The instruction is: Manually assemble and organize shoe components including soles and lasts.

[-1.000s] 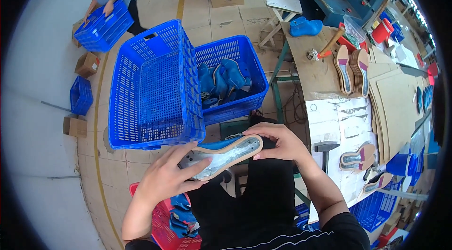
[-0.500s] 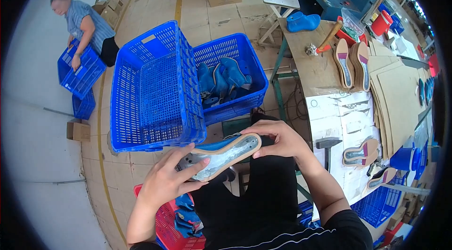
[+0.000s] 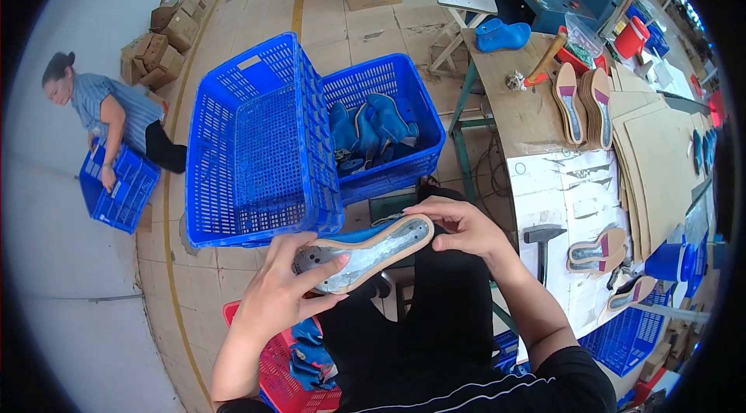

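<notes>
Shoe: the blue shoe sits between your hands, its underside turned up toward you; its wide end is to your left, its narrow end to your right and a little farther from you; a pale rim runs round the grey sole face, and the blue upper shows along the far edge.
Left hand: your left hand is closed round the wide end; one fingertip lies on the grey sole face, and other fingers wrap the near and far edges.
Right hand: your right hand grips the narrow end; fingers reach over its far side, with the thumb beside the tip.
Blue crates: a large blue crate is tilted just beyond your left hand; it leans over a second crate with blue uppers inside.
Red basket: the red basket is below your left forearm; blue pieces lie in it.
Table: to your right, the table bears a hammer near your right forearm; stacked insoles lie farther off.
Co-worker: at far left, another person bends over a blue crate, both arms reaching to it.
</notes>
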The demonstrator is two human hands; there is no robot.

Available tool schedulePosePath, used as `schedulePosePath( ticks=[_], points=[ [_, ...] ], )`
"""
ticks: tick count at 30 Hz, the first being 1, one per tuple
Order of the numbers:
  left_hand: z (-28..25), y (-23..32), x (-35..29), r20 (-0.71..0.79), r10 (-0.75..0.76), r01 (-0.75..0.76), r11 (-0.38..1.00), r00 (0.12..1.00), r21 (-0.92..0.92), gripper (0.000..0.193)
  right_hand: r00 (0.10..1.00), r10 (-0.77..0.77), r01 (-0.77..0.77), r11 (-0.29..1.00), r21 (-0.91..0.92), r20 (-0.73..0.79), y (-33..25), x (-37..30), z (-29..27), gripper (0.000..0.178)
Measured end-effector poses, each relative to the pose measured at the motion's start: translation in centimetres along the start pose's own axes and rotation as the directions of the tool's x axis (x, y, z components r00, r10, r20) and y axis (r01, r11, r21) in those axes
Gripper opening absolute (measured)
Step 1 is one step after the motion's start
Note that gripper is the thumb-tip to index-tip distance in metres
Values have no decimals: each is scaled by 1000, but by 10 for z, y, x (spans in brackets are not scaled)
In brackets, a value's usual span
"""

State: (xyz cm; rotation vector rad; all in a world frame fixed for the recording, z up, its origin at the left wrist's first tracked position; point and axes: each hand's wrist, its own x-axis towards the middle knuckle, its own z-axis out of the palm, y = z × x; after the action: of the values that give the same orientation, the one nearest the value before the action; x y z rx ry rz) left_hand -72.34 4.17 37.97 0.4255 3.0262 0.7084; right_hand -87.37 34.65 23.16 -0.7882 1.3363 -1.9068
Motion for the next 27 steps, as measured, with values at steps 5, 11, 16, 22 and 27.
schedulePosePath(
  ticks=[5,11,16,22,27],
  points=[
    [0,5,-2,20,-43,43,999,999,-11,56,999,-45,44,997,-58,-25,9,-4,1,61],
    [2,10,-1,12,-37,37,999,999,9,55,995,-4,7,1000,28,-103,3,-16,9,59],
    [-1,9,-12,-21,-63,62,998,998,-21,58,664,-330,-180,801,-571,-672,-2,-97,31,36],
    [-4,16,-6,43,-71,72,997,997,-16,61,420,-387,-875,67,-479,-821,46,-260,4,49],
    [-7,21,-11,50,-64,64,998,997,7,59,542,-293,-807,79,-585,-787,68,-303,-35,41]
  ],
)
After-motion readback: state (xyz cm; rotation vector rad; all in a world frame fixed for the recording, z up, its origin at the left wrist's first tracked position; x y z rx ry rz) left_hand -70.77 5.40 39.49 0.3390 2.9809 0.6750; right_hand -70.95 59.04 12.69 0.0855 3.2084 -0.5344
